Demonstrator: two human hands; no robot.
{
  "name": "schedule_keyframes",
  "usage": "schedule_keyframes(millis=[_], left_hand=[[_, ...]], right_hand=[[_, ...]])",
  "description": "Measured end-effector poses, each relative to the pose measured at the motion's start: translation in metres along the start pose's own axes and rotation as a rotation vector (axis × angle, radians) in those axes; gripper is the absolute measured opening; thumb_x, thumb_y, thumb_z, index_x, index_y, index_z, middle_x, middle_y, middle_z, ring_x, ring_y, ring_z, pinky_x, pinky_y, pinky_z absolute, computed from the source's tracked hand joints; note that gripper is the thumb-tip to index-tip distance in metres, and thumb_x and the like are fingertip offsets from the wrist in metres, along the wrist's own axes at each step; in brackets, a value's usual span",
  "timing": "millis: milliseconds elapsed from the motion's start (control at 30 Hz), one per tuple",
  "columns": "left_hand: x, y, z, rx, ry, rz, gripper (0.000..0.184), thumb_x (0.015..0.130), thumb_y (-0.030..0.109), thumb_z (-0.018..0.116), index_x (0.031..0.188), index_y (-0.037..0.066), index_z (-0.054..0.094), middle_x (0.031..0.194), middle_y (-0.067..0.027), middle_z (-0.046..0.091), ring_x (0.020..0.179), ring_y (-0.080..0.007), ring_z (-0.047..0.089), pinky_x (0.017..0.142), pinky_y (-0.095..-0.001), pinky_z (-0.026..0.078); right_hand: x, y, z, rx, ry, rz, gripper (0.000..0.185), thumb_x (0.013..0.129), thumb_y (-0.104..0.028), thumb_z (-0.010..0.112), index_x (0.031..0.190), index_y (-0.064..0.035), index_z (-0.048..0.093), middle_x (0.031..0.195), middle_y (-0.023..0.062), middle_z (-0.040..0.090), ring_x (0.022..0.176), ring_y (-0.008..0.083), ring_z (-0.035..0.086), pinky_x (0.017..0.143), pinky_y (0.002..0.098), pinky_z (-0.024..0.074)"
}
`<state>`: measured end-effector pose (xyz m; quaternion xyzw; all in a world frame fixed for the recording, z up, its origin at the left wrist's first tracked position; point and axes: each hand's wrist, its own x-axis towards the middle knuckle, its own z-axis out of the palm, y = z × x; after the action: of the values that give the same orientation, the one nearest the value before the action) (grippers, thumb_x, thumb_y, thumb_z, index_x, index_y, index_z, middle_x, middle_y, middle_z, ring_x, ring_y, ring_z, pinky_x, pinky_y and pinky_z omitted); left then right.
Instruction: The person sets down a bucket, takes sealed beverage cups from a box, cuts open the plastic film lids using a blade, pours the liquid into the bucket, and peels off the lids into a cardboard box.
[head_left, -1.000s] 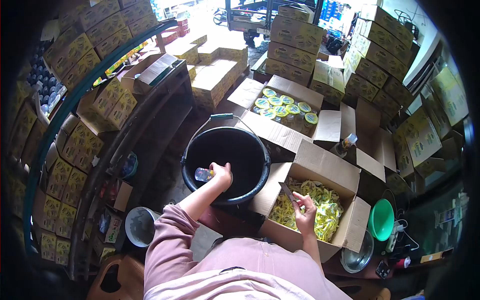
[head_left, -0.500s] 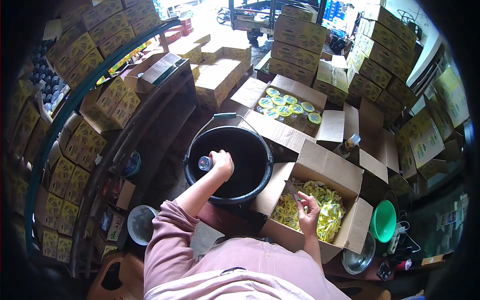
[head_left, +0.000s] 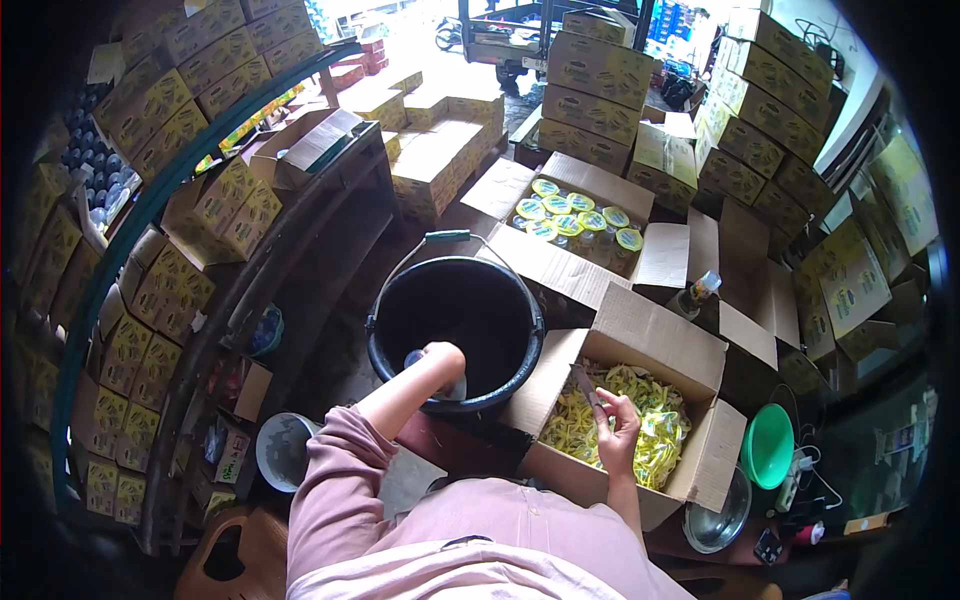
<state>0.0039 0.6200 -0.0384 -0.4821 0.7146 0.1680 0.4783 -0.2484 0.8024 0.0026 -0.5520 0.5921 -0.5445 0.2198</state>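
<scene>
My left hand [head_left: 441, 364] reaches inside the near rim of a black bucket [head_left: 533, 372]. Its fingers are wrapped round a clear plastic cup [head_left: 455, 389], mostly covered by the hand. Over on the right, my right hand [head_left: 620, 425] grips a knife [head_left: 586, 384] with a dull, brownish blade pointing up and away. That hand is above an open cardboard box [head_left: 655, 335] filled with crumpled yellow-and-clear plastic film pieces [head_left: 640, 390]. The bucket's floor is dark, and I cannot make out what lies in it.
Behind the bucket, an open carton [head_left: 560, 255] holds several cups with yellow lids [head_left: 575, 212]. A clear bottle [head_left: 697, 292] stands to the right. A green bowl [head_left: 768, 446] and a glass bowl [head_left: 718, 512] sit beside the film box. A grey pail [head_left: 284, 452] is at left; stacked cartons [head_left: 595, 75] surround the area.
My left hand has moved down and nearer to me inside the bucket, with the cup turned in its grip. My right hand and the knife have hardly moved.
</scene>
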Motion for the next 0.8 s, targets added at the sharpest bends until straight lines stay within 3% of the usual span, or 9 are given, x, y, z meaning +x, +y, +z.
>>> schedule_keyframes(millis=[133,267,300,400,467,533,633,700,800], left_hand=[[-0.022,0.001,-0.003,-0.138,0.413,-0.146,0.044,0.057,0.029,0.076,0.096,0.010,0.066,0.100,-0.0065,0.064,0.093,-0.0227,0.061,0.077,-0.0341,0.050],[-0.033,-0.001,-0.011,-0.082,0.134,0.020,0.040,0.056,0.029,0.076,0.087,0.006,0.067,0.092,-0.0108,0.065,0.086,-0.0224,0.063,0.073,-0.0313,0.051],[-0.030,-0.004,-0.007,-0.169,0.302,-0.010,0.043,0.059,0.030,0.077,0.097,0.014,0.066,0.101,-0.0058,0.064,0.090,-0.0227,0.062,0.075,-0.0363,0.051],[-0.033,-0.005,-0.010,-0.112,-0.011,0.062,0.044,0.059,0.032,0.075,0.098,0.013,0.066,0.100,-0.0065,0.063,0.091,-0.0224,0.062,0.078,-0.0349,0.050],[-0.054,-0.006,-0.017,-0.190,0.158,0.010,0.044,0.061,0.035,0.072,0.097,0.010,0.067,0.102,-0.0071,0.063,0.095,-0.0230,0.059,0.080,-0.0330,0.048],[-0.052,-0.008,-0.015,-0.189,0.004,0.096,0.042,0.056,0.036,0.074,0.081,0.003,0.068,0.083,-0.0100,0.066,0.075,-0.0203,0.065,0.068,-0.0316,0.052],[-0.047,-0.017,-0.015,-0.259,0.243,0.040,0.045,0.054,0.036,0.076,0.083,0.003,0.067,0.090,-0.0133,0.065,0.082,-0.0240,0.064,0.071,-0.0346,0.052],[-0.052,-0.018,-0.010,-0.452,0.767,-0.094,0.044,0.056,0.021,0.076,0.091,0.002,0.058,0.090,-0.0153,0.063,0.087,-0.0270,0.062,0.073,-0.0360,0.051],[-0.053,-0.030,-0.014,-0.448,0.866,-0.140,0.062,0.061,0.025,0.076,0.107,0.002,0.043,0.097,-0.0177,0.056,0.090,-0.0319,0.058,0.075,-0.0394,0.049]], right_hand=[[0.000,0.002,-0.004,0.008,0.016,0.022,0.025,0.073,0.004,0.060,0.097,-0.0035,0.063,0.066,0.0035,0.049,0.057,0.0106,0.047,0.055,0.0240,0.0375],[0.000,0.009,-0.007,0.151,0.042,0.160,0.025,0.077,0.000,0.060,0.102,-0.0039,0.060,0.067,-0.0007,0.050,0.059,0.0064,0.046,0.056,0.0210,0.0369],[0.000,0.007,-0.009,0.214,0.040,0.221,0.026,0.079,-0.002,0.060,0.105,-0.0045,0.059,0.068,-0.0028,0.050,0.061,0.0042,0.045,0.057,0.0181,0.0360],[0.003,0.007,-0.009,0.479,0.122,0.300,0.029,0.080,-0.002,0.059,0.108,-0.0040,0.057,0.069,-0.0033,0.050,0.062,0.0032,0.045,0.058,0.0162,0.0356],[0.006,0.015,-0.008,0.784,0.140,0.330,0.032,0.081,-0.001,0.058,0.113,-0.0050,0.055,0.071,-0.0028,0.052,0.062,0.0047,0.047,0.059,0.0178,0.0393],[0.008,0.012,-0.007,1.098,0.148,0.425,0.033,0.082,0.000,0.057,0.114,-0.0056,0.053,0.073,-0.0023,0.054,0.063,0.0063,0.049,0.059,0.0192,0.0415],[0.005,0.024,-0.009,1.313,0.103,0.487,0.031,0.082,-0.004,0.057,0.113,-0.0086,0.055,0.076,-0.0012,0.054,0.067,0.0100,0.049,0.064,0.0246,0.0419],[0.005,0.018,-0.008,1.404,0.105,0.516,0.030,0.082,-0.006,0.059,0.111,-0.0105,0.057,0.074,-0.0008,0.053,0.069,0.0115,0.046,0.065,0.0259,0.0396],[0.005,0.018,-0.010,1.463,0.160,0.604,0.031,0.080,-0.007,0.060,0.111,-0.0093,0.057,0.075,0.0000,0.055,0.068,0.0113,0.047,0.066,0.0267,0.0392]])
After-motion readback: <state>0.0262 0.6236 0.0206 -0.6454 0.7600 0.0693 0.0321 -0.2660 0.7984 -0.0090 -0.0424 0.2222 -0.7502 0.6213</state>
